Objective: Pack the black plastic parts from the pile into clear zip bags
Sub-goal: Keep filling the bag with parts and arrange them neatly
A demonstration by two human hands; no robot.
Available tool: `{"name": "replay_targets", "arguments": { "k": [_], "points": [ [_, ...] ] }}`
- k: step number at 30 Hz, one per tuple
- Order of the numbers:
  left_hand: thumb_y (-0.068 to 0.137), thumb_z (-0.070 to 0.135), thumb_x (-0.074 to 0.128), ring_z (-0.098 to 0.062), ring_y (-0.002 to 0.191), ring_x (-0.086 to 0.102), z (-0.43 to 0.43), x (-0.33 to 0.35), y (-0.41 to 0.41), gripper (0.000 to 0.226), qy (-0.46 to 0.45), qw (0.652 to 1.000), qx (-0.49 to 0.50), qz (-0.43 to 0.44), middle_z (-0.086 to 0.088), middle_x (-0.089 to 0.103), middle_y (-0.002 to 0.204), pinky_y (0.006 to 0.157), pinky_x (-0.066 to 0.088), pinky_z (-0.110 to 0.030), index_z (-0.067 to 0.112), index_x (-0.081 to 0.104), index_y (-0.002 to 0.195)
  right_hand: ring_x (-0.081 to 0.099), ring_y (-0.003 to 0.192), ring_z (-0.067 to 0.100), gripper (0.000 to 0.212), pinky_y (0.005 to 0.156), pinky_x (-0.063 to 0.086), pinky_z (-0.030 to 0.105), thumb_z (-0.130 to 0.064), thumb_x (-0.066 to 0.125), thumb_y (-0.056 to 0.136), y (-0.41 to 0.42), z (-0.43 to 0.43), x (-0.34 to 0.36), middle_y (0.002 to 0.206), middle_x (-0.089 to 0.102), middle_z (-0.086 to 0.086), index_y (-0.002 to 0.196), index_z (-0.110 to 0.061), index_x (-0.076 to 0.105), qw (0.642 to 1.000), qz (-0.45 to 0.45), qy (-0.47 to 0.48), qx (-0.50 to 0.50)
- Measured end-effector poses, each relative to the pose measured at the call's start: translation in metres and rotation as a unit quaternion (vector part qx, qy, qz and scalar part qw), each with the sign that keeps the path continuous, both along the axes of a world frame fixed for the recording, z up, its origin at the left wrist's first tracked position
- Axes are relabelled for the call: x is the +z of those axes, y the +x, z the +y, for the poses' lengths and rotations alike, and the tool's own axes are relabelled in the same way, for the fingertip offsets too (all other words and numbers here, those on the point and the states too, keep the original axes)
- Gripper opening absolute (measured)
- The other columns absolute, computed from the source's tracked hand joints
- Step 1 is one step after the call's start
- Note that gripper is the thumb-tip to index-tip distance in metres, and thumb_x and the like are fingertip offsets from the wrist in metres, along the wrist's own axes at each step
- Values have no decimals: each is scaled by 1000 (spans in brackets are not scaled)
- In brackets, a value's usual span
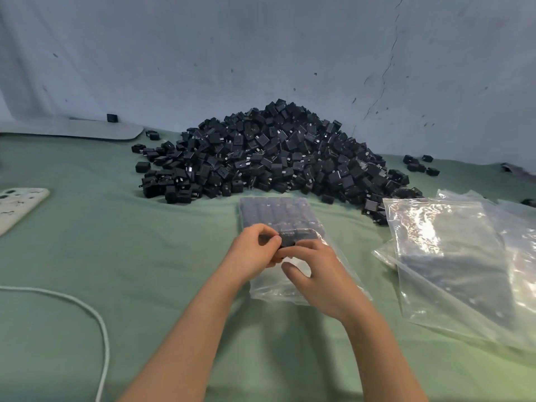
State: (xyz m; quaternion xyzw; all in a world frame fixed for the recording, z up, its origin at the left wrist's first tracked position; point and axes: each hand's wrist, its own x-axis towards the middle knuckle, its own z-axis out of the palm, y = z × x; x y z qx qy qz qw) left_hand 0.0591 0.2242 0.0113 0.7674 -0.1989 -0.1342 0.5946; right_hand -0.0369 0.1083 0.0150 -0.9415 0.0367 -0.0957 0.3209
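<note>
In the middle of the frame, both hands met at the mouth of a clear zip bag (272, 291) lying flat on the green cloth (145, 256). The left hand (255, 250) pinched a black part (287, 240) between thumb and curled fingers. The right hand (316, 277) closed on the same part from the other side, though its thumb may have been pressing the bag film rather than the part. The far half of the bag was already filled with neat rows of black parts. Just beyond it, against the pale wall, rose the big pile (275, 155), with a few strays (420, 166) scattered to its right. A loose stack of empty bags (452, 256) lay at the right edge. At the left sat a phone (17, 204), and a white cable (95, 314) curled across the lower left.
</note>
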Motion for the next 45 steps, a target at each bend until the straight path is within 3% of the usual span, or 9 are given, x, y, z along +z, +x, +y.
{"name": "replay_targets", "arguments": {
  "k": [5,10,14,18,24,28,33,38,45],
  "points": [
    [92,20,58,-18,79,67,-4,-6,-5,15,22,1000,11,-14,-4,66,90,78,57,-34,9,62,101,37,126,9,28,103,30,24,-23,54,94,-4,-8,-7,124,49,-7,113,-41,64,999,4,19,-28],
    [79,49,67,-7,104,50,6,-18,-17,48,234,942,-143,-192,8,53,116,88,39,-22,25,56,119,54,106,9,31,86,40,22,-13,56,91,-18,-28,-3,106,61,-9,98,-42,64,977,-88,122,-154],
    [89,31,57,-18,102,55,3,-27,-22,18,310,903,-146,-260,2,55,106,89,44,-32,22,60,104,59,79,-1,31,68,41,5,-6,59,90,-33,-22,2,86,67,-6,94,-35,70,961,-109,233,-104],
    [91,23,51,-18,84,54,2,-25,-21,10,252,929,-88,-257,6,53,85,72,42,-29,26,51,82,65,89,11,29,77,47,17,-8,59,91,-44,-11,6,90,72,-8,87,-34,71,969,-71,233,-36],
    [87,21,56,-15,80,55,4,-11,-23,8,110,962,12,-251,6,58,82,73,45,-29,18,53,80,51,95,-5,26,78,36,7,-27,53,93,-37,1,-2,95,55,-21,93,-52,63,998,0,-1,-69],
    [82,16,62,-14,85,54,8,-3,-28,12,100,949,-45,-297,4,53,85,78,43,-26,19,52,76,52,108,21,27,93,38,30,-16,48,92,-9,7,-16,107,65,2,109,-23,68,994,9,-99,-45],
    [87,30,64,-5,93,56,18,-4,-20,13,99,963,-128,-216,1,59,98,80,37,-8,25,62,75,46,124,20,40,105,36,32,-10,43,94,13,4,-31,133,51,3,129,-23,58,992,58,-105,37],
    [94,15,49,-20,101,55,9,-13,35,21,34,986,148,-71,-10,60,118,89,41,-26,11,63,110,53,114,12,41,95,35,10,2,48,88,1,-8,-43,119,61,-7,116,-24,63,999,-24,41,-12],
    [94,7,39,-21,121,50,-16,-32,63,42,-2,988,151,25,-6,52,137,99,35,-25,11,50,134,53,114,15,17,98,42,29,-30,55,93,39,2,-34,119,56,-8,109,-35,59,997,56,-31,-52]
  ]
}}
